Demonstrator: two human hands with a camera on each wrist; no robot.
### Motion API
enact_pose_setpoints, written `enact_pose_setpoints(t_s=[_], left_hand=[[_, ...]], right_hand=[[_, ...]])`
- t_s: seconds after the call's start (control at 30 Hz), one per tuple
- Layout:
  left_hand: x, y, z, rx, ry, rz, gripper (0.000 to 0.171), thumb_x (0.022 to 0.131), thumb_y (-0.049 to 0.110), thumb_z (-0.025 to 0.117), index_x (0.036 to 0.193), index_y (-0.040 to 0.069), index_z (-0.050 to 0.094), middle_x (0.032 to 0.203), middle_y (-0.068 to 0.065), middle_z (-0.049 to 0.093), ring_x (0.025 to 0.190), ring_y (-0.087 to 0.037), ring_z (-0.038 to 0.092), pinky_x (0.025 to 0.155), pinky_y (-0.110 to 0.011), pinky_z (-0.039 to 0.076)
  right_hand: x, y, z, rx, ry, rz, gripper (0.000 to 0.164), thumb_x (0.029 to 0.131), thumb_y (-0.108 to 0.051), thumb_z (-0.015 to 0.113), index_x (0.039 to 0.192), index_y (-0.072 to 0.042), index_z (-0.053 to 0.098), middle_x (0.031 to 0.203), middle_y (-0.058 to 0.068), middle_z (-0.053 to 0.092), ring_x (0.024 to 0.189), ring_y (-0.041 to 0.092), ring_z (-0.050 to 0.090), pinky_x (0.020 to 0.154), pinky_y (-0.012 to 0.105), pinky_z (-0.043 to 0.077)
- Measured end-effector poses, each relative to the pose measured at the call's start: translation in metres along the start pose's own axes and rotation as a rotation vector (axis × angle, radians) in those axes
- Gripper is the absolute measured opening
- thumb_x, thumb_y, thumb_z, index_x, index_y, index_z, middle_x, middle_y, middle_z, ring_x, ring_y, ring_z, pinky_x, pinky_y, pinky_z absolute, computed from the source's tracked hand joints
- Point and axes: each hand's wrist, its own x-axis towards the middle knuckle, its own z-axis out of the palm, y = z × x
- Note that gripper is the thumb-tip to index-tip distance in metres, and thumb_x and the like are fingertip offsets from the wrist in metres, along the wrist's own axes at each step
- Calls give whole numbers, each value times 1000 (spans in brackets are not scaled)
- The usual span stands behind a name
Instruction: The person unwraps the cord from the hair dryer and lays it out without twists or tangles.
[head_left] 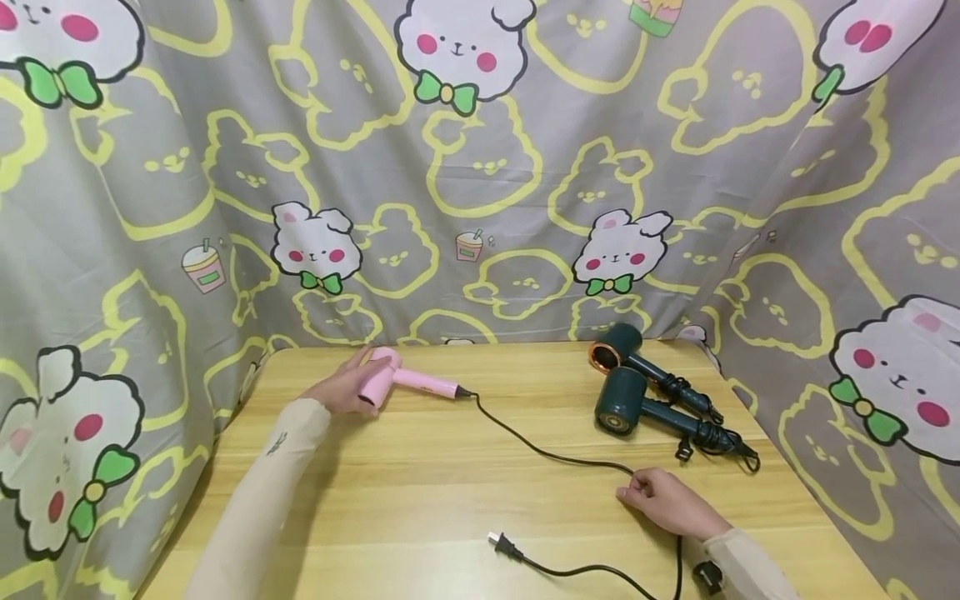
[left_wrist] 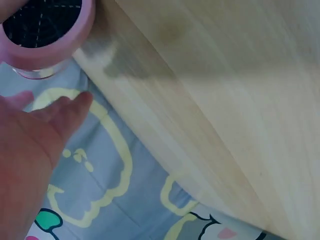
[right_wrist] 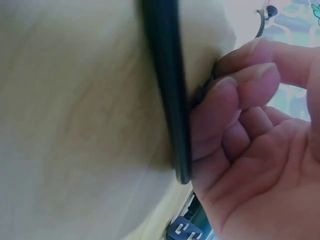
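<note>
On the left of the table lies a pink hair dryer (head_left: 378, 379), its handle pointing right. My left hand (head_left: 343, 388) is around its barrel, fingers at the far end and thumb at the near end. In the left wrist view the dryer's dark round grille (left_wrist: 42, 22) shows close to the fingers. From the handle a black power cord (head_left: 540, 451) runs right to my right hand (head_left: 670, 502), which pinches it between thumb and curled fingers. Beyond that hand, the cord loops back to a two-pin plug (head_left: 504, 546) near the front.
Two dark green hair dryers lie at the back right: one with a copper-coloured ring (head_left: 604, 357), the nearer one (head_left: 621, 402) with its cord wound at the handle. A patterned grey curtain (head_left: 480, 183) encloses the wooden table (head_left: 420, 500) at the back and sides.
</note>
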Motion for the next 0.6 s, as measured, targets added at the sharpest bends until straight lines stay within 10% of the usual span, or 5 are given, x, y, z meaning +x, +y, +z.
enact_pose_setpoints(t_s=[0.3,0.6], left_hand=[[13,25,3,5,100,51,103,80,35,88,159,1,31,168,-35,3,152,-62,7,116,-80,15],[46,98,6,-234,139,7,72,101,45,65,159,15,37,172,-17,17,156,-44,24,120,-67,30]], right_hand=[[-5,-7,-15,57,46,-49,33,105,-33,61,84,-8,65,66,-4,52,55,3,42,53,22,37],[-12,-2,-75,162,283,31,41,106,-35,59,108,6,66,72,4,63,58,10,56,53,27,49]])
